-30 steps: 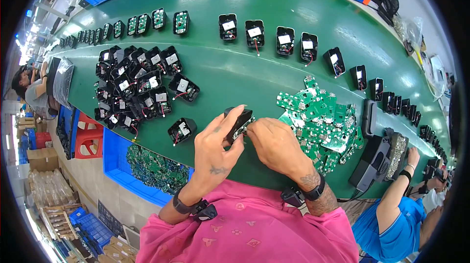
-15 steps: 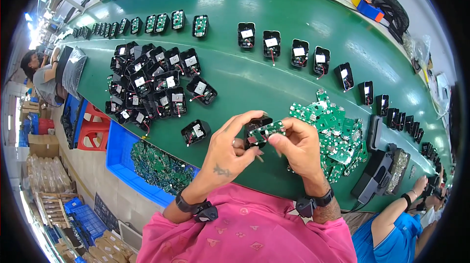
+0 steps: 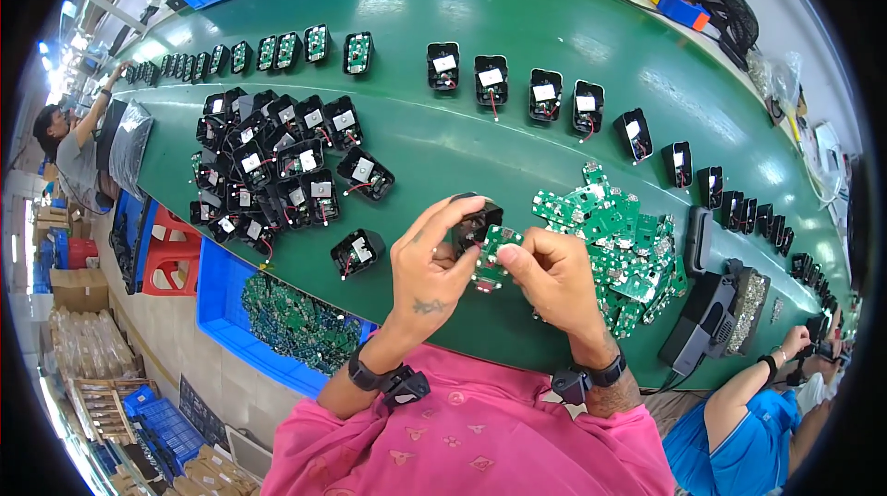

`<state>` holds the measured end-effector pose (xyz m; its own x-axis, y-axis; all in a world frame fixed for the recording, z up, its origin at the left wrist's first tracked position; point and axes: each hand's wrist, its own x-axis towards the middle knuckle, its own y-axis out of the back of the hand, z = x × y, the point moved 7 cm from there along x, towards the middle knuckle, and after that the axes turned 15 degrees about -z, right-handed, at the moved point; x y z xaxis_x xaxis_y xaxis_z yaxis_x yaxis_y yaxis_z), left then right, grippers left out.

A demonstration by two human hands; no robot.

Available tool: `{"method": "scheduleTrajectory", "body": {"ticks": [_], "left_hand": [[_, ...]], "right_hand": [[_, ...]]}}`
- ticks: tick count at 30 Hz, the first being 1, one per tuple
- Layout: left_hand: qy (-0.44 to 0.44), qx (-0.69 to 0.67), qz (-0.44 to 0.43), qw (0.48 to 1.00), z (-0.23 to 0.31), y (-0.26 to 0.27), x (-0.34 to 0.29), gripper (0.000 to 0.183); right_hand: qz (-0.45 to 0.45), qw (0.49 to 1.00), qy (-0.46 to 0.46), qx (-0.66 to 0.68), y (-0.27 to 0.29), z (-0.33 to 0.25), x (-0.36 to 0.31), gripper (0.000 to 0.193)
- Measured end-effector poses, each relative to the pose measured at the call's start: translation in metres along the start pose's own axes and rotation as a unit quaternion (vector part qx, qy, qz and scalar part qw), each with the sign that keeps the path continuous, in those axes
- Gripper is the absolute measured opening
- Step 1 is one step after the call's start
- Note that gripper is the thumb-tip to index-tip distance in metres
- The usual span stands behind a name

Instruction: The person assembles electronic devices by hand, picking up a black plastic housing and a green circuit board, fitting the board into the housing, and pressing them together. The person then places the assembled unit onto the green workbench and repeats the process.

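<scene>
Pinching a green circuit board [image 3: 499,252] between thumb and curled fingers, the right grip [image 3: 557,272] sits just right of the held casing [image 3: 473,226], thumb pressed across the board's face. The left grip [image 3: 430,265] wraps that casing from its left, fingers arched toward its far edge. The board, thin and dotted with tiny metallic parts, is at the casing's near right side; whether the two touch is hard to tell. Both forearms slant inward from below the casing, pink sleeves pushed back from dark wristbands. Right of the casing, flat angular loose boards [image 3: 619,256] overlap on the smooth, glossy green table [image 3: 416,145]. To its left lies a single black shell [image 3: 357,253], boxy with rounded corners; farther left is a jumbled shell heap [image 3: 263,163]. Beyond the casing runs a spaced shell row [image 3: 492,80]; to its lower left, a blue plastic bin [image 3: 213,311] holds more boards.
</scene>
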<state>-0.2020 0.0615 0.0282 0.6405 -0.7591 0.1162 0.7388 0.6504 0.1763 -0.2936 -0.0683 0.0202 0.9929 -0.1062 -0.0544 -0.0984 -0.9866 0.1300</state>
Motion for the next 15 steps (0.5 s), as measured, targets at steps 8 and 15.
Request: {"method": "scheduleTrajectory", "body": {"ticks": [8,15], "left_hand": [[-0.037,0.096,0.004,0.995,0.006,-0.006,-0.003,0.053],[0.092,-0.041,-0.089,0.991,-0.004,-0.009,-0.005,0.054]], "right_hand": [[0.011,0.990,0.017,-0.142,-0.004,-0.011,0.002,0.030],[0.019,0.997,-0.040,-0.066,0.001,-0.002,0.002,0.030]]}}
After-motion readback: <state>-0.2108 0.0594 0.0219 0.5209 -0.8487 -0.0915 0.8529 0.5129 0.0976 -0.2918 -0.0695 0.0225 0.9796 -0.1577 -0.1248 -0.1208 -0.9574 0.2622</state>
